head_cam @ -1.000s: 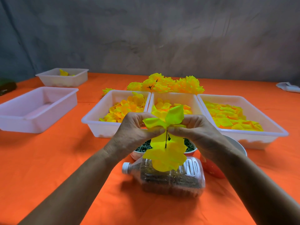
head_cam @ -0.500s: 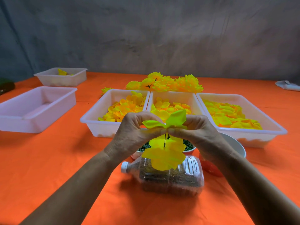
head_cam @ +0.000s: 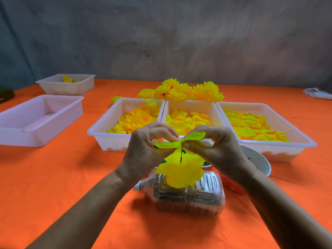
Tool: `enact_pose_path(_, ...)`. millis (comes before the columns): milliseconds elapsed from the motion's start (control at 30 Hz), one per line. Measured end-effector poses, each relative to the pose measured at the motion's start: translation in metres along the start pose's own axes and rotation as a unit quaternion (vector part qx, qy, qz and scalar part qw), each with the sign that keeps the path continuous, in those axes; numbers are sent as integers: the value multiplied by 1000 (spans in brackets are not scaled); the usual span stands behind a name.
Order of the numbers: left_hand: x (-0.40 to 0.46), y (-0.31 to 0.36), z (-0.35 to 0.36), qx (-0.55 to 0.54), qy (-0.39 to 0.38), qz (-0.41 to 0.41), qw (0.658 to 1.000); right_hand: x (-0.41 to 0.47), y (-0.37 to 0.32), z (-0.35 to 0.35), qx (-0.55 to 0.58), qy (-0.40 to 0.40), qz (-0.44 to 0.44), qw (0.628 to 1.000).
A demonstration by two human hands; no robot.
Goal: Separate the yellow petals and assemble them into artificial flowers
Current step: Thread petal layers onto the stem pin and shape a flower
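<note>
Both hands meet over the table's middle. My left hand (head_cam: 143, 150) and my right hand (head_cam: 217, 150) pinch a yellow-green petal piece (head_cam: 172, 143) from either side at the top of a thin dark stem (head_cam: 181, 152). Lower on the same stem hangs a cluster of larger yellow petals (head_cam: 179, 171). Behind the hands stand three white trays of loose yellow petals: left (head_cam: 100, 133), middle (head_cam: 190, 105), right (head_cam: 294, 133). Finished yellow flowers (head_cam: 181, 90) lie in a heap behind the trays.
A clear plastic bottle (head_cam: 186, 196) with brown contents lies on its side under the hands. A bowl (head_cam: 260, 159) and a red-rimmed bowl of dark green parts (head_cam: 206, 164) sit behind it. Two more white trays (head_cam: 39, 121) (head_cam: 70, 85) stand at left on the orange cloth.
The top petal piece has been flattened and slid slightly lower on the stem. Both hands keep the same grip and place.
</note>
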State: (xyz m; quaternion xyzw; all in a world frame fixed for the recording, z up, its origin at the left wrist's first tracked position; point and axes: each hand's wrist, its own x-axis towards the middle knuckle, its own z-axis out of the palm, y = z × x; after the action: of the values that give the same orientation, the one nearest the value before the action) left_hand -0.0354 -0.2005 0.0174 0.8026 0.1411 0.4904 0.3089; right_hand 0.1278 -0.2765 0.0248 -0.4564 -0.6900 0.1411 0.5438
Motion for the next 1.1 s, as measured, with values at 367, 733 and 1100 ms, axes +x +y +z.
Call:
enact_pose_path(367,-7,-8,1,267,-8,185,946,-7,9,-3,-214,16,-113,970)
enact_pose_path(733,-10,-13,1,241,-5,150,959,-15,10,-13,-214,15,-108,971)
enact_pose_path(1100,-8,-9,-3,164,-38,84,982,-20,10,-12,-129,34,12,991)
